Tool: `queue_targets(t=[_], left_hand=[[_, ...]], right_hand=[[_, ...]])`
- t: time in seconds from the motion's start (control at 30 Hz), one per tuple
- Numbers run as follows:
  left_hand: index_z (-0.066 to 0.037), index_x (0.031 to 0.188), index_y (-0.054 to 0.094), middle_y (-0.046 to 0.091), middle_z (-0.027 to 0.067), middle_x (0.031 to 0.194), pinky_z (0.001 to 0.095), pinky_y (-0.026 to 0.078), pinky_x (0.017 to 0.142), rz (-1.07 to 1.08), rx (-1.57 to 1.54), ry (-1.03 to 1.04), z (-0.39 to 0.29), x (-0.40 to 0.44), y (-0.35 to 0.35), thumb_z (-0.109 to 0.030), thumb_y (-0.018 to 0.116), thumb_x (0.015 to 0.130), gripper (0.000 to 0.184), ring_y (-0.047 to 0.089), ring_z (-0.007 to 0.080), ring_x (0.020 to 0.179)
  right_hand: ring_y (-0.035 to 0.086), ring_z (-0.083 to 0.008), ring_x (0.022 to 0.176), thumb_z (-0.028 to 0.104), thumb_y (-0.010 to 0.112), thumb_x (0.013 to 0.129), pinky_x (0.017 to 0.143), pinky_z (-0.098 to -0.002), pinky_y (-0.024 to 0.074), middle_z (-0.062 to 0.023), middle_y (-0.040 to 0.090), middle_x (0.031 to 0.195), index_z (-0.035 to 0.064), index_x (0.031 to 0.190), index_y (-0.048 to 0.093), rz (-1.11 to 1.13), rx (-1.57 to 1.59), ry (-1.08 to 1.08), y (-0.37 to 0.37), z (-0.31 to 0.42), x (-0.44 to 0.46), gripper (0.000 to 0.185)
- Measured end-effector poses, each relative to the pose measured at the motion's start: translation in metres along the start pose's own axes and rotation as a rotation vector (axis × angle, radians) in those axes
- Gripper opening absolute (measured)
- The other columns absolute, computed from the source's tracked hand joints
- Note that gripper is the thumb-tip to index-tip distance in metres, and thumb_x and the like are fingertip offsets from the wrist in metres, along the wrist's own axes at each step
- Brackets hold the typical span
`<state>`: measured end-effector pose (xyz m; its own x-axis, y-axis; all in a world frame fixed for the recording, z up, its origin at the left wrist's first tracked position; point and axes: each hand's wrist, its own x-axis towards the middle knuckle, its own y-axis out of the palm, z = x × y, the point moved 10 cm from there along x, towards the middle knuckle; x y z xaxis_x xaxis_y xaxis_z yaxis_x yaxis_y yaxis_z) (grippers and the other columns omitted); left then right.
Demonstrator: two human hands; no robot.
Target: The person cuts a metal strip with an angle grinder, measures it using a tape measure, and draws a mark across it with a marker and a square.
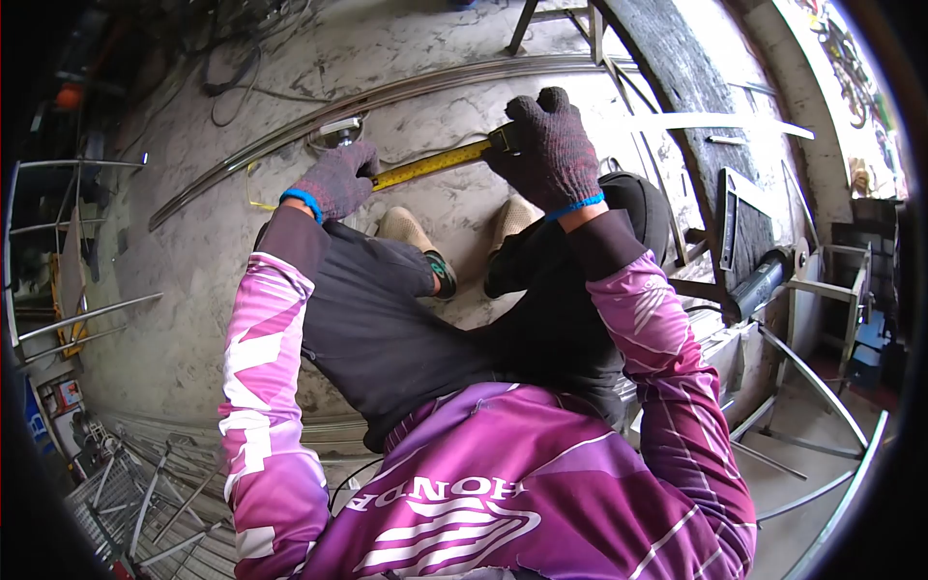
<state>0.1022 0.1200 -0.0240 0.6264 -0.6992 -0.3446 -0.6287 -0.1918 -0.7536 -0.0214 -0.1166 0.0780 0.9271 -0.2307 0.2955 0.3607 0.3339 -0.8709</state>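
A yellow tape measure (430,165) is stretched between my two gloved hands above the floor. My left hand (336,182), in a dark knit glove with a blue cuff, is closed on the blade; a short yellow end shows past it. Closed around the dark case at the other end is my right hand (553,145), gloved the same way. Just beyond my left hand lies a small shiny metal object (340,128) whose kind I cannot make out. Long thin metal bars (406,89) run across the floor past both hands.
To the right stands a dark, worn bench (681,68) with a metal square-shaped frame (744,208) and a black cylindrical tool (759,285). Metal frames (822,387) stand at the lower right. Metal rods (92,314) jut in from the left, and a cable (232,92) lies at upper left.
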Motion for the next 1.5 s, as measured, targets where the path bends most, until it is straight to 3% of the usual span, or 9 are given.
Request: queue_targets(t=[0.3, 0.43, 0.5, 0.57, 0.7, 1.07, 1.17, 1.2, 1.5], left_hand=[[-0.003, 0.097, 0.055, 0.061, 0.0199, 0.086, 0.0418, 0.049, 0.074, -0.067, 0.005, 0.023, -0.005, -0.003, -0.002, -0.008, 0.063, 0.079, 0.021, 0.060, 0.0347, 0.080], [-0.004, 0.100, 0.057, 0.064, 0.0224, 0.089, 0.0449, 0.051, 0.073, -0.075, 0.111, 0.012, -0.007, 0.001, 0.001, -0.008, 0.062, 0.079, 0.022, 0.064, 0.0414, 0.082], [-0.004, 0.099, 0.059, 0.065, 0.0236, 0.088, 0.0464, 0.052, 0.072, -0.129, 0.143, 0.070, -0.015, 0.002, -0.002, -0.009, 0.062, 0.078, 0.022, 0.065, 0.0435, 0.083], [-0.004, 0.098, 0.063, 0.067, 0.0257, 0.095, 0.0504, 0.052, 0.078, -0.029, 0.179, -0.054, -0.016, 0.006, 0.000, -0.010, 0.065, 0.078, 0.021, 0.065, 0.0465, 0.095], [-0.001, 0.094, 0.061, 0.065, 0.0251, 0.087, 0.0477, 0.051, 0.074, -0.112, 0.153, 0.119, -0.043, 0.019, 0.001, -0.013, 0.063, 0.079, 0.019, 0.065, 0.0441, 0.086], [-0.003, 0.096, 0.061, 0.066, 0.0244, 0.091, 0.0464, 0.051, 0.078, -0.058, -0.077, 0.158, -0.134, 0.094, 0.042, -0.016, 0.064, 0.081, 0.020, 0.065, 0.0415, 0.088], [-0.003, 0.095, 0.061, 0.066, 0.0243, 0.090, 0.0461, 0.051, 0.077, -0.059, -0.089, 0.157, -0.141, 0.094, 0.044, -0.016, 0.064, 0.082, 0.019, 0.065, 0.0406, 0.087], [-0.003, 0.094, 0.060, 0.065, 0.0238, 0.089, 0.0456, 0.051, 0.076, -0.020, -0.134, 0.116, -0.136, 0.095, 0.047, -0.015, 0.064, 0.081, 0.018, 0.065, 0.0395, 0.084], [-0.003, 0.092, 0.060, 0.063, 0.0225, 0.084, 0.0462, 0.050, 0.074, -0.064, -0.138, 0.191, -0.148, 0.101, 0.051, -0.015, 0.063, 0.081, 0.016, 0.063, 0.0385, 0.080]], right_hand=[[0.064, -0.0426, 0.085, 0.029, 0.087, 0.071, 0.072, -0.0492, 0.0561, -0.0233, 0.060, 0.096, 0.0053, 0.100, 0.067, -0.042, -0.062, -0.096, -0.052, -0.091, 0.020, 0.043], [0.058, -0.0442, 0.095, 0.029, 0.085, 0.073, 0.078, -0.0525, 0.0531, -0.0226, 0.060, 0.093, 0.0047, 0.088, 0.061, -0.016, -0.082, -0.185, -0.068, -0.111, 0.022, 0.037], [0.060, -0.0418, 0.095, 0.026, 0.085, 0.075, 0.078, -0.0495, 0.0538, -0.0214, 0.059, 0.097, 0.0050, 0.094, 0.063, -0.010, -0.109, -0.160, -0.066, -0.118, 0.020, 0.036], [0.062, -0.0400, 0.093, 0.023, 0.085, 0.078, 0.076, -0.0467, 0.0549, -0.0202, 0.058, 0.099, 0.0053, 0.100, 0.065, -0.013, -0.139, -0.121, -0.062, -0.126, 0.019, 0.035], [0.062, -0.0408, 0.089, 0.022, 0.083, 0.078, 0.074, -0.0475, 0.0549, -0.0206, 0.058, 0.098, 0.0059, 0.100, 0.065, -0.071, -0.136, -0.113, -0.064, -0.123, 0.018, 0.033], [0.062, -0.0417, 0.090, 0.024, 0.085, 0.073, 0.076, -0.0476, 0.0556, -0.0218, 0.059, 0.100, 0.0056, 0.100, 0.066, -0.052, -0.146, -0.016, -0.064, -0.127, 0.017, 0.038], [0.063, -0.0422, 0.093, 0.023, 0.085, 0.073, 0.079, -0.0468, 0.0564, -0.0219, 0.059, 0.101, 0.0054, 0.101, 0.066, -0.069, -0.129, -0.120, -0.072, -0.119, 0.017, 0.038], [0.060, -0.0431, 0.093, 0.030, 0.082, 0.072, 0.077, -0.0523, 0.0536, -0.0221, 0.059, 0.099, 0.0070, 0.090, 0.062, -0.063, -0.101, -0.113, -0.073, -0.126, 0.019, 0.035], [0.062, -0.0417, 0.084, 0.024, 0.082, 0.072, 0.072, -0.0492, 0.0550, -0.0216, 0.060, 0.088, 0.0049, 0.090, 0.063, -0.021, -0.165, -0.040, -0.096, -0.186, 0.020, 0.033]])
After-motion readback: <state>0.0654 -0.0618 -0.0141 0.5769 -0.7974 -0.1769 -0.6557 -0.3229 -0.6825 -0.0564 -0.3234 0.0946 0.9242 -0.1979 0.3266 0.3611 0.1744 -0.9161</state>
